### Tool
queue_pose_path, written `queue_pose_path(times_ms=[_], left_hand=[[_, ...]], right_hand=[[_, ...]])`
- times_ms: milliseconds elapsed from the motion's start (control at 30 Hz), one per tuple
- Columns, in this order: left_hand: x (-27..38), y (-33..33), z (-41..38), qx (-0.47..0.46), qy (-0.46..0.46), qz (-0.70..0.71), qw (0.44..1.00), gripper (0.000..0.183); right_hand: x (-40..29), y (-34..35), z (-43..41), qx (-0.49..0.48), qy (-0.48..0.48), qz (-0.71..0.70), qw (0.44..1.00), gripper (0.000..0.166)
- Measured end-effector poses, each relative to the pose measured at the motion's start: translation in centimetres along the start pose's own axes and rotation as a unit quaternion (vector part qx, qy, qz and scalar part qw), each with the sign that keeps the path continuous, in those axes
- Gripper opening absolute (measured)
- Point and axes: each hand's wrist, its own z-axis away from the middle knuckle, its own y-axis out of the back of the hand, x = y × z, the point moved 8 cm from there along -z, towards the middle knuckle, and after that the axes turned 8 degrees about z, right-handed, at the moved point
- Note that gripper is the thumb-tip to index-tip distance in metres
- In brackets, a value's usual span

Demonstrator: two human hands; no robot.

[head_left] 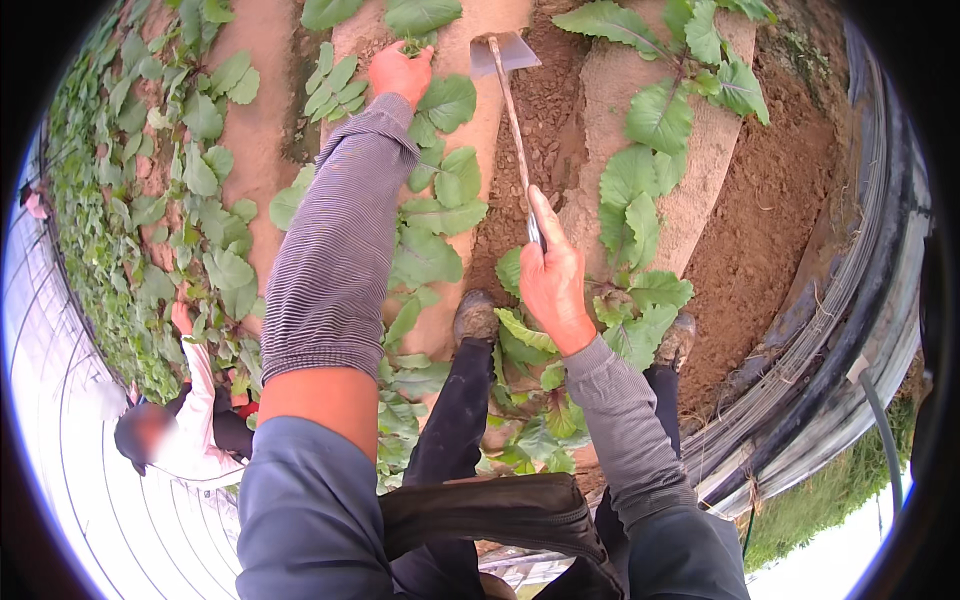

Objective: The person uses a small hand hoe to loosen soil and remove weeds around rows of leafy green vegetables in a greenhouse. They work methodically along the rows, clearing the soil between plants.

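Note:
My left hand (401, 73) reaches to the top of the view, fingers closed on a small tuft of green weeds (413, 48) beside broad leaves of a leafy crop plant (448, 103). In my right hand (553, 277) is the handle of a long-handled hoe (513, 124), index finger stretched along it. The flat metal hoe blade (504, 58) rests at the top centre, near the soil between two planted rows. Both sleeves are striped grey at the forearm.
Crop rows (649, 120) run on both sides of a soil furrow (536, 150). My muddy shoes (476, 316) stand among the plants. A black pipe and bundled lines (847, 300) curve along the right edge. Another person (196, 442) in light clothing works among leaves at the lower left.

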Motion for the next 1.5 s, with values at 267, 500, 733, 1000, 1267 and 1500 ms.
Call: queue_pose_path(times_ms=[267,500,733,1000,1267,1500], left_hand=[[-0.2,0.3,0.8,0.0,-0.031,-0.014,0.999,0.053],[2.0,2.0,4.3,-0.082,0.1,0.349,0.928,0.033],[3.7,5.9,17.5,-0.184,0.192,0.506,0.821,0.017],[1.0,0.9,29.1,-0.159,0.311,0.479,0.805,0.015],[32.8,-16.7,41.0,-0.262,0.242,0.541,0.762,0.014],[68.8,-0.3,63.8,-0.583,-0.406,0.46,0.533,0.081]], right_hand=[[-0.9,-5.7,-5.9,0.011,0.026,0.0,1.0,0.058],[-2.1,-2.8,-4.4,0.035,0.021,-0.011,0.999,0.061],[2.1,1.9,11.1,-0.02,-0.037,-0.05,0.998,0.066],[6.4,10.4,26.4,-0.091,-0.207,-0.061,0.972,0.067],[10.3,15.5,34.4,0.015,-0.3,-0.115,0.947,0.064],[16.5,10.6,33.4,0.062,-0.304,-0.12,0.943,0.061]])
